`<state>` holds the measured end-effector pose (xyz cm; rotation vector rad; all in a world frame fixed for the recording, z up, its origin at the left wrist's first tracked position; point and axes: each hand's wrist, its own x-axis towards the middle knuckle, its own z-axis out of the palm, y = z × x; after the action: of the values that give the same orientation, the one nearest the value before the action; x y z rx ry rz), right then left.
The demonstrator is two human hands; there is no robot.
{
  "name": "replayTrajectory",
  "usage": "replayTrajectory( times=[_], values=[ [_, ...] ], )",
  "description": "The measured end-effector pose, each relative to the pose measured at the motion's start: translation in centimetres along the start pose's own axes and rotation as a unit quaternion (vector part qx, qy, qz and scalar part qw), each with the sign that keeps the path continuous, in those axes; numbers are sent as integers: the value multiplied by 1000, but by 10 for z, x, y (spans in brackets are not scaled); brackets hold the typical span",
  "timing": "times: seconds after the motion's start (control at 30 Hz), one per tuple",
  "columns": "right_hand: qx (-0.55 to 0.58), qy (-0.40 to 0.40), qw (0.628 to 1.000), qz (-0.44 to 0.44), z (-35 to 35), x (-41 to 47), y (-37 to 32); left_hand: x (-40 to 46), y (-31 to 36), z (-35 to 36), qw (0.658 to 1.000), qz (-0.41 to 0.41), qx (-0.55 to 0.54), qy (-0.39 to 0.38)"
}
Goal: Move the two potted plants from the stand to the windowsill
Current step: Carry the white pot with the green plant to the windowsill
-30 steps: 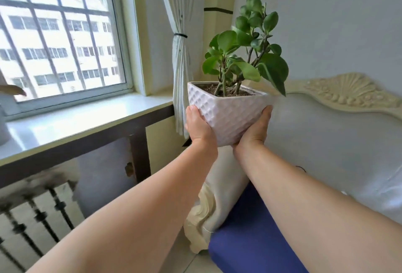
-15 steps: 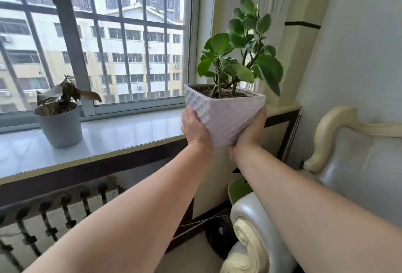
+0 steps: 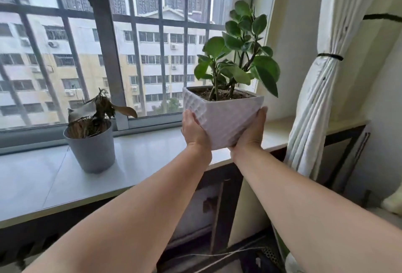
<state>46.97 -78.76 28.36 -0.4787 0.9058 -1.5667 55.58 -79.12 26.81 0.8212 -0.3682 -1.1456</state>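
Note:
I hold a white textured square pot [image 3: 224, 118] with a leafy green plant [image 3: 239, 55] in both hands, above the right part of the pale windowsill [image 3: 141, 159]. My left hand [image 3: 194, 129] grips the pot's left side and my right hand [image 3: 250, 130] grips its right side and base. The pot hangs just above the sill, upright. A grey round pot [image 3: 91, 148] with a wilted brown plant [image 3: 97, 109] stands on the sill to the left, apart from my hands.
A barred window [image 3: 108, 55] rises right behind the sill. A tied white curtain [image 3: 315, 109] hangs at the right, close to the green plant. A dark cabinet front [image 3: 217, 203] and cables on the floor lie below the sill.
The view has swung left from the sofa toward the window. Both hands have carried the white pot over the sill, nearer the glass. The grey pot now sits in full view.

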Motion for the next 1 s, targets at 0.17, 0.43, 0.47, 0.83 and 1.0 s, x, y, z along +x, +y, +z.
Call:
replayTrajectory(
  times=[0.17, 0.43, 0.47, 0.83, 1.0],
  values=[
    [-13, -8, 1000, 27, 30, 45, 33, 56, 6, -12, 1000, 3, -16, 22],
    [-24, -27, 997, 65, 65, 107, 87, 130, 3, -44, 998, 27, -13, 51],
    [-27, -29, 997, 72, 69, 113, 95, 138, 3, -50, 998, 28, -16, 53],
    [-28, -37, 995, 91, 70, 156, 168, 203, -21, -103, 998, 24, 1, 56],
    [-40, -33, 997, 65, 67, 170, 178, 220, -34, -111, 997, 8, 3, 72]
  ],
)
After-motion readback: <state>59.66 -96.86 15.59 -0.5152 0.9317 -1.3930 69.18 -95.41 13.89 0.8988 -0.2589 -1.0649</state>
